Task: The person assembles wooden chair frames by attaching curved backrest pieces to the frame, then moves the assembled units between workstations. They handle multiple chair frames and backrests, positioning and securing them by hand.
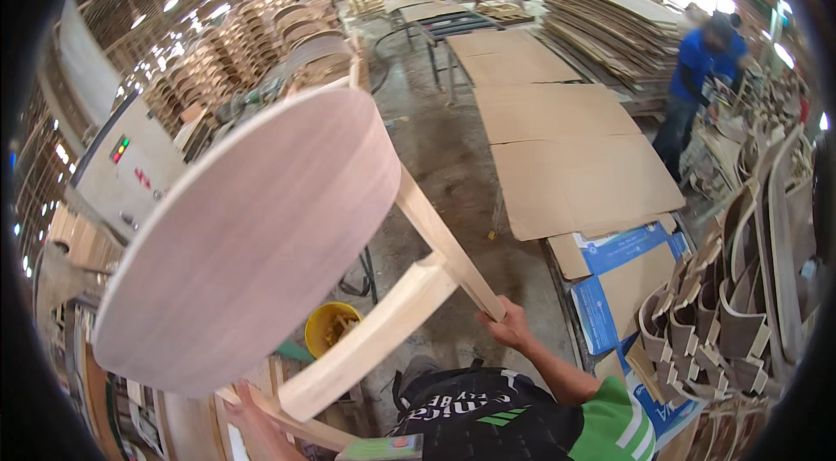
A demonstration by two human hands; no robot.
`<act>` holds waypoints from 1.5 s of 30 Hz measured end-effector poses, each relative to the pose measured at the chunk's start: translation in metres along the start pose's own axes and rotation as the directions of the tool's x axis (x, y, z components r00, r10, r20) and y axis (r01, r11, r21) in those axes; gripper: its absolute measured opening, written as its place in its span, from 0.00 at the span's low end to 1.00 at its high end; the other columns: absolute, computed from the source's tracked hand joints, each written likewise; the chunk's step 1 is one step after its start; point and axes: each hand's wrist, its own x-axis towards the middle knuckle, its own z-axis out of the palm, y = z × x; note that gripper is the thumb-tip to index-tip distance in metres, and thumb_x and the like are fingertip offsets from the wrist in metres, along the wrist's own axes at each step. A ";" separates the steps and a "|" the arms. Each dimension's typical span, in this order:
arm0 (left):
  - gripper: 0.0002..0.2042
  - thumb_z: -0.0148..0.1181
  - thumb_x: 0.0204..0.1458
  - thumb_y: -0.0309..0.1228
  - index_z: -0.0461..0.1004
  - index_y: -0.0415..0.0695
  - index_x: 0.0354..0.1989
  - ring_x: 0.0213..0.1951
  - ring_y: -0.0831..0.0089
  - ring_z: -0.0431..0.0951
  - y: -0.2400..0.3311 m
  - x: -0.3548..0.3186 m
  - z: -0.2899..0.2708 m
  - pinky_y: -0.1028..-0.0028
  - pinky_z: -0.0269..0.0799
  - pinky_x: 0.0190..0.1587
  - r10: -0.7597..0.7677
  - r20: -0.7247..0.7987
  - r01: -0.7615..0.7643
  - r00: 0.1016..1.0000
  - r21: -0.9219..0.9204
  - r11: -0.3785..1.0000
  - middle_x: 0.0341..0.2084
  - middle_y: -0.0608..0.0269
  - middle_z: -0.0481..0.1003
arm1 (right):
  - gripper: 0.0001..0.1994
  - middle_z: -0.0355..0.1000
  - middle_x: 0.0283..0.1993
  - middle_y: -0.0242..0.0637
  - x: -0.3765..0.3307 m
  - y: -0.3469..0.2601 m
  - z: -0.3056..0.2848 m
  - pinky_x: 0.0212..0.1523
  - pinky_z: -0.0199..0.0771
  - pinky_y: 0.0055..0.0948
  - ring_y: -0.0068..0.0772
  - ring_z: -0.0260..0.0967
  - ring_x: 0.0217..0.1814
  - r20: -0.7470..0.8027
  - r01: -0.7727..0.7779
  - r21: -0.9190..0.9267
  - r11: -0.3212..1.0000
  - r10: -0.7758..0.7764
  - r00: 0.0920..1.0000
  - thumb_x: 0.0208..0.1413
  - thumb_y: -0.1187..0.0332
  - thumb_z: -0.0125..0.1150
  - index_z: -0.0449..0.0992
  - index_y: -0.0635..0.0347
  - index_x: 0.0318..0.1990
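Observation:
In front of me is a bare wooden chair frame, tilted in the air. Its broad oval back panel (252, 235) takes up the left half of the view. Two pale legs and a curved cross rail (370, 335) run from the panel toward me. My right hand (509, 328) is closed round the end of the right leg (448, 248). Low on the left, my left hand (254, 416) grips the other leg (305, 430) close to the panel's lower edge; the panel and leg hide part of its fingers.
Cardboard sheets (579, 174) cover a long table on the right. Curved wooden parts (723, 322) are stacked beyond it. A yellow bucket (324, 326) stands below the frame, near a grey control cabinet (131, 161). Co-workers in blue (692, 69) are at the right and far back.

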 end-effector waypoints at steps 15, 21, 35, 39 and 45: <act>0.30 0.61 0.65 0.55 0.68 0.43 0.63 0.36 0.74 0.72 0.064 0.083 0.414 0.68 0.75 0.40 -0.106 0.553 0.453 0.826 -0.542 0.708 0.34 0.66 0.69 | 0.23 0.75 0.54 0.52 0.267 -0.235 -0.174 0.53 0.73 0.50 0.61 0.73 0.54 -0.516 0.197 -0.691 0.695 -0.666 0.538 0.57 0.61 0.73 0.74 0.59 0.57; 0.31 0.58 0.66 0.56 0.62 0.43 0.65 0.36 0.73 0.72 0.060 0.009 0.560 0.68 0.75 0.41 -0.225 0.736 0.704 0.639 -0.441 0.557 0.33 0.66 0.68 | 0.29 0.67 0.65 0.53 0.348 -0.235 -0.087 0.67 0.64 0.51 0.59 0.64 0.67 -0.637 0.598 -0.560 0.573 -0.760 0.132 0.62 0.57 0.69 0.69 0.64 0.65; 0.23 0.60 0.68 0.46 0.70 0.37 0.58 0.44 0.71 0.78 -0.028 -0.066 0.728 0.68 0.76 0.48 -0.020 0.996 0.417 0.090 -0.020 0.909 0.44 0.57 0.77 | 0.23 0.79 0.45 0.47 0.487 -0.083 -0.106 0.41 0.86 0.43 0.43 0.82 0.43 -0.514 0.348 0.795 0.496 0.249 0.821 0.68 0.54 0.64 0.72 0.66 0.56; 0.26 0.66 0.64 0.42 0.70 0.35 0.62 0.44 0.74 0.79 -0.033 -0.062 0.789 0.71 0.76 0.49 -0.095 0.925 0.111 -0.367 0.145 0.983 0.45 0.59 0.79 | 0.26 0.78 0.44 0.46 0.519 0.005 -0.160 0.42 0.86 0.43 0.44 0.81 0.43 -0.526 0.343 0.820 0.457 0.370 0.766 0.68 0.51 0.63 0.69 0.64 0.60; 0.26 0.67 0.63 0.47 0.73 0.42 0.61 0.37 0.79 0.77 -0.085 -0.063 0.930 0.74 0.76 0.40 -0.498 0.817 -0.169 -0.291 0.468 0.867 0.41 0.65 0.80 | 0.21 0.78 0.43 0.44 0.588 0.078 -0.195 0.43 0.86 0.42 0.41 0.80 0.42 -0.489 0.347 0.870 0.352 0.520 0.700 0.70 0.54 0.61 0.71 0.63 0.57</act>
